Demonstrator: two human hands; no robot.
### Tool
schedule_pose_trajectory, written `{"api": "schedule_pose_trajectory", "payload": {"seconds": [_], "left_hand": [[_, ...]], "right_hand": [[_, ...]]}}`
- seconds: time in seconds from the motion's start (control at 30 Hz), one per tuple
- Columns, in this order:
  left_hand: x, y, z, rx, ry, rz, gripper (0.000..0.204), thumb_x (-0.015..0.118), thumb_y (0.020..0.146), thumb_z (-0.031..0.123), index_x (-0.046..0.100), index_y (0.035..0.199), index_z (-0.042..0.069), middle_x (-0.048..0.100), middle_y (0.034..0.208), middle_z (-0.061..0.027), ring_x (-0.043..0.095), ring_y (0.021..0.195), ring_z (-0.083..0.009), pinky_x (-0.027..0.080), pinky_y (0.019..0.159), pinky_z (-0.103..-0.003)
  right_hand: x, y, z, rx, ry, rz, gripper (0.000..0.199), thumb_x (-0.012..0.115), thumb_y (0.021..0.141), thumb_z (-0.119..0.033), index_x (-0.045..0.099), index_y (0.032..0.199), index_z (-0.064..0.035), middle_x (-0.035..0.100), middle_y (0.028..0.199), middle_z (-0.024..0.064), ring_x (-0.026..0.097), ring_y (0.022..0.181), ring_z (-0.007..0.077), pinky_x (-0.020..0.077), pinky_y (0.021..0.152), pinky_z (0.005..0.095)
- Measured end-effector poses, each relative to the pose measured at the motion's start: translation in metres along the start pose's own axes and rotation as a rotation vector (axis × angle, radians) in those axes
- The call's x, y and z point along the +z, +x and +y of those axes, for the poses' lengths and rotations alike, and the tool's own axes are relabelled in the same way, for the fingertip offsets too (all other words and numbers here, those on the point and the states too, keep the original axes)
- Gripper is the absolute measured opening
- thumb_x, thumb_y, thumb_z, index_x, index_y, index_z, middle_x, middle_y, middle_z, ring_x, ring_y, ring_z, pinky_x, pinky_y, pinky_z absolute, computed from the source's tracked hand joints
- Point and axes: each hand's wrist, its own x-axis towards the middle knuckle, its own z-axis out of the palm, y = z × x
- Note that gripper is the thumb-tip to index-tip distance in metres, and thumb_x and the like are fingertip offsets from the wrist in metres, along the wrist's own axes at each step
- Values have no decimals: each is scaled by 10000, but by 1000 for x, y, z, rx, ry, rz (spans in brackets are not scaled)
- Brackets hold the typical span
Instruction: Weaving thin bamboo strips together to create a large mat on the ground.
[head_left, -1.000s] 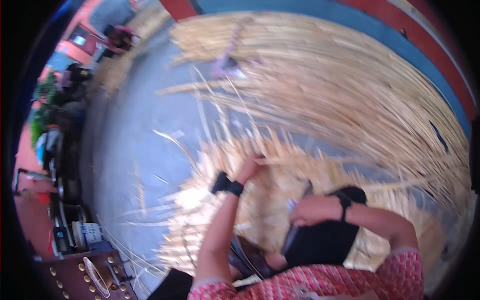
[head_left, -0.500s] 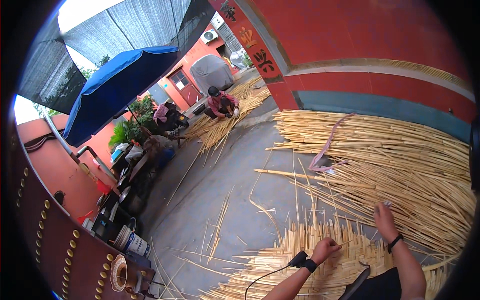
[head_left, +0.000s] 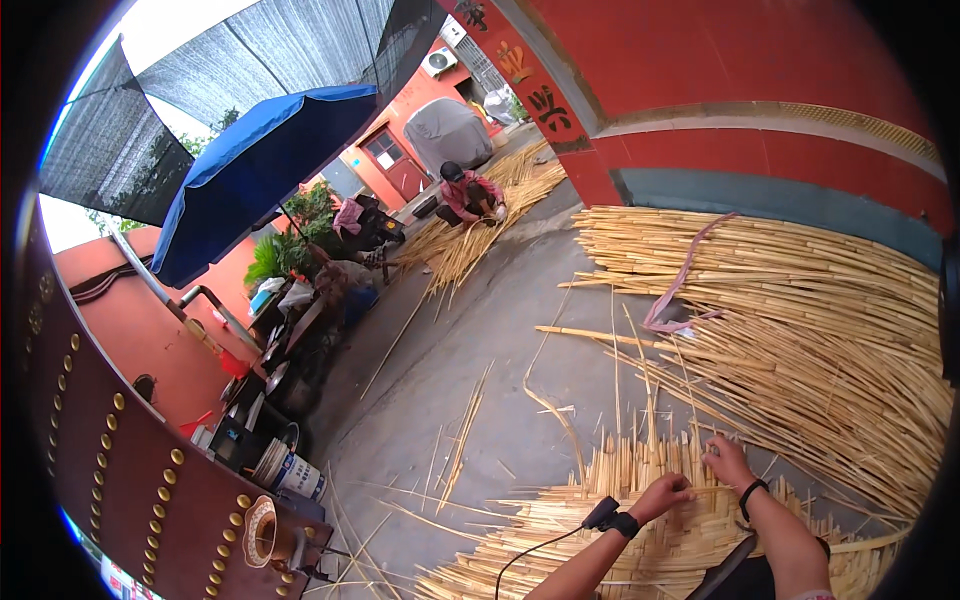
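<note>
A partly woven mat of flat, straw-coloured reed strips [head_left: 600, 545] spreads across the ground in front of me, loose strip ends fanning along its far and left edges. Over its middle, my left hand [head_left: 665, 497] has its fingers closed on a thin reed strip [head_left: 712, 489] that points to the right. Just to the right and a little farther off is my right hand [head_left: 728, 462]. Its fingers are curled together around something small, too unclear to name. A dark band circles each wrist, and a black cable [head_left: 540, 550] runs from a small box by the left one.
Piled long reeds [head_left: 780, 270] lie along the red wall at right, with a pink cloth strip [head_left: 690, 265] across them. Loose strips [head_left: 465, 430] litter the concrete. A co-worker [head_left: 468, 195] squats among reeds farther off. A studded door [head_left: 130, 470] and white bucket [head_left: 298, 475] stand left.
My right hand has come down and left from above the reed pile to beside my left hand. The left stays closed on the strip. The whole view has shifted slightly.
</note>
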Motion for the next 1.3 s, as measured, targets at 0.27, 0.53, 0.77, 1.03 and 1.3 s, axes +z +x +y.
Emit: {"api": "schedule_pose_trajectory", "payload": {"seconds": [0.27, 0.53, 0.77, 1.03, 1.3], "left_hand": [[5, -12, 2, -6, 111, 75, 218, 794, 787, 121, 642, 900, 12, 654, 791, -69, 616, 728, -135, 496, 665, -291], [-18, -13, 1, -111, -308, 60, 139, 724, 806, -15, 645, 916, 18, 676, 871, -40, 650, 834, -123, 536, 776, -269], [-13, -8, 5, -133, -412, 59, 186, 742, 815, -9, 623, 954, 24, 641, 856, -7, 614, 807, -95, 508, 746, -239], [-3, -28, 16, -82, -186, 248, 108, 809, 753, 91, 747, 825, 39, 602, 780, -30, 592, 743, -132, 481, 687, -269], [40, -11, 4, -157, -482, 563, 89, 723, 840, 76, 684, 862, -1, 672, 760, -20, 589, 673, -66, 464, 622, -209]], "right_hand": [[-8, -24, -64, -46, -451, 171, 365, 679, 762, -76, 536, 1098, -63, 609, 981, 213, 591, 959, 413, 501, 779, 487], [-11, 17, -58, -343, -656, 114, 117, 586, 792, -152, 686, 745, -113, 617, 853, 117, 569, 918, 344, 490, 756, 448], [-18, 20, -63, -168, -630, -82, 165, 586, 739, -57, 734, 803, -24, 684, 805, 216, 685, 765, 382, 540, 652, 491], [0, 14, -34, 211, -18, -372, 430, 680, 814, -194, 498, 1132, 31, 623, 826, 158, 642, 729, 244, 537, 631, 382], [8, -24, -15, 111, 74, -212, 273, 772, 809, -152, 648, 983, 18, 672, 898, 95, 615, 840, 139, 515, 713, 322]]}}
